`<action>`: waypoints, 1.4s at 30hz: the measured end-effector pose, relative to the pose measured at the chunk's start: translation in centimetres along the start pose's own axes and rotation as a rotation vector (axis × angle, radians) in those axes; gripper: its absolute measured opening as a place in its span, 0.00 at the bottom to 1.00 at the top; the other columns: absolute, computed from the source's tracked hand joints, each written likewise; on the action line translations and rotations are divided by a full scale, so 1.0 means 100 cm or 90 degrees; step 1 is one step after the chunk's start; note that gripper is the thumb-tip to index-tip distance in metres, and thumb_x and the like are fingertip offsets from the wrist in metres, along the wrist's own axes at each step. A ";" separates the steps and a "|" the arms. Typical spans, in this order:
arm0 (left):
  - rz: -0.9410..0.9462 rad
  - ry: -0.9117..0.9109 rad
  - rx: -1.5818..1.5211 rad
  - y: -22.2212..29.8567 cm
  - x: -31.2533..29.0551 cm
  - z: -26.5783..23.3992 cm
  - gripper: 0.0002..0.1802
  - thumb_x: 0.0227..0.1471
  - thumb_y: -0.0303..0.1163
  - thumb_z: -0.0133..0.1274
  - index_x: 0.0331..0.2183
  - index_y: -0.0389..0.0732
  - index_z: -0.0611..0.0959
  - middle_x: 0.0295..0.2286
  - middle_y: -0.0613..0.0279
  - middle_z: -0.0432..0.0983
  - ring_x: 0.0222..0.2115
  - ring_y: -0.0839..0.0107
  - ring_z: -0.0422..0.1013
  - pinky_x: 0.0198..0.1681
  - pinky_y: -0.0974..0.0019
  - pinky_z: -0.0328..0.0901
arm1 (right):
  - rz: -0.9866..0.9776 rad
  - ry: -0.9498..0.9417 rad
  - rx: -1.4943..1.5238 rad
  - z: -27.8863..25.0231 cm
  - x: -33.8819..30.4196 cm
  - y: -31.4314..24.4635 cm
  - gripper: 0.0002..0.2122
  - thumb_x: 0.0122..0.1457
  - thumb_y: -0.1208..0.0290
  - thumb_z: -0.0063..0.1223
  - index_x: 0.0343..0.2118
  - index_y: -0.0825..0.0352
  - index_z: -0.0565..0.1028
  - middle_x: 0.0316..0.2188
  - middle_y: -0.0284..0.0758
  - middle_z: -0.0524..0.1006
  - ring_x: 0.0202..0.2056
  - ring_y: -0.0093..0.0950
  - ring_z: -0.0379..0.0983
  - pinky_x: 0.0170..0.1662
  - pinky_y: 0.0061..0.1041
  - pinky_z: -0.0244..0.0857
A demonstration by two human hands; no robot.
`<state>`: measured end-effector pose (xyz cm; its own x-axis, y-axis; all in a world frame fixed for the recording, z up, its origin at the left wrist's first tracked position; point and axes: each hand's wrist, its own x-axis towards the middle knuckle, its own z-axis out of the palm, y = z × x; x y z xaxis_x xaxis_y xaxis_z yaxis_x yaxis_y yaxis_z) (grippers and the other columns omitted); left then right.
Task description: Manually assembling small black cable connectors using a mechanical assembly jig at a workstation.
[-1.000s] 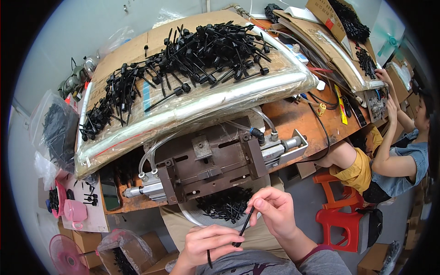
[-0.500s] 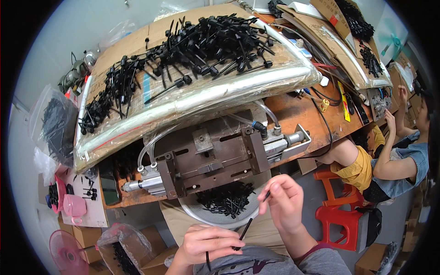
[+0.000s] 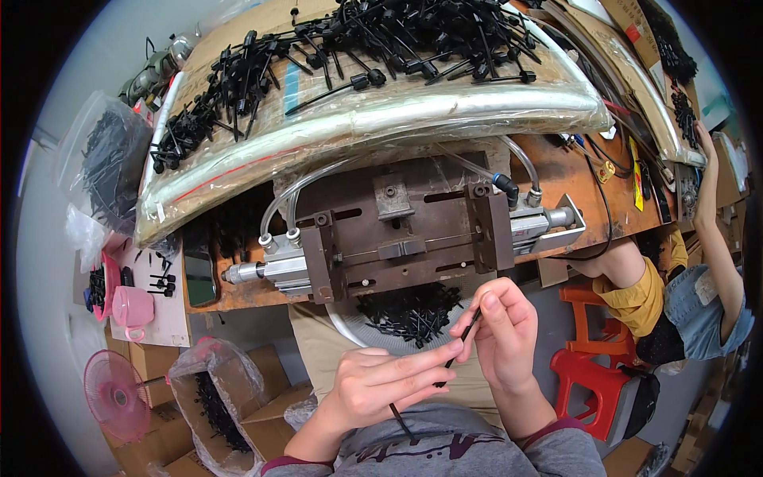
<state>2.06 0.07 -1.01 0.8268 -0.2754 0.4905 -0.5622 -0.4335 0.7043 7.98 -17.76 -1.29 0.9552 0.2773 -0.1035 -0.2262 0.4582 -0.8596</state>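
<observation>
Close in front of my lap, my left hand point(image 3: 381, 387) is closed on the lower end of a thin black plastic rod point(image 3: 464, 343), which slants up to the right. The fingertips of my right hand point(image 3: 507, 338) pinch the upper end of that same rod. A second slim black rod point(image 3: 400, 420) sticks out below the left palm; its upper part is hidden by the hand. Beyond my hands, a white round basket point(image 3: 343, 324) on my lap holds a heap of black rod parts point(image 3: 413, 315).
A brown metal fixture point(image 3: 405, 248) with air cylinders and clear hoses spans the wooden bench's near edge. Behind it, a wrapped cardboard tray point(image 3: 477, 103) bears many black knobbed parts point(image 3: 413, 40). A pink fan point(image 3: 119, 395) stands left, red stools point(image 3: 592, 381) right; a person point(image 3: 703, 294) sits beyond.
My hands have come together, and the rod now spans both. The view has shifted, so the bench appears higher. The other person's arm has reached up toward their tray.
</observation>
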 end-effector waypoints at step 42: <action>0.007 0.015 -0.002 -0.002 -0.004 -0.002 0.13 0.35 0.32 0.67 0.29 0.42 0.88 0.37 0.57 0.82 0.17 0.81 0.73 0.16 0.79 0.59 | -0.028 -0.089 0.040 -0.002 -0.005 0.005 0.05 0.65 0.76 0.45 0.39 0.73 0.68 0.28 0.48 0.79 0.20 0.25 0.76 0.23 0.20 0.71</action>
<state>1.81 0.38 -1.26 0.8196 -0.2605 0.5102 -0.5718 -0.4273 0.7003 7.39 -17.86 -1.81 0.9297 0.3682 0.0084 -0.1996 0.5230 -0.8286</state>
